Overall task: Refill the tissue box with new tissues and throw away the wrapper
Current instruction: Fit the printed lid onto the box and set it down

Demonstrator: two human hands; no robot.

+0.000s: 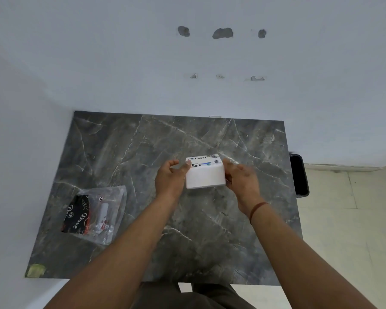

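The white box (205, 175), its top stickered "Dart", sat mid-tabletop (143, 152), held between both hands: left hand (171, 178) and right hand (241, 181) fingers pressed its sides. The clear "Dove" wrapper (96, 214) lay left. A black bin (299, 175) stood right.

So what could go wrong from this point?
The white box is held only by its sides between the left hand and right hand; it could slip. The wrapper lies at the table's left, while the black bin stands off the right edge, so it may be forgotten.
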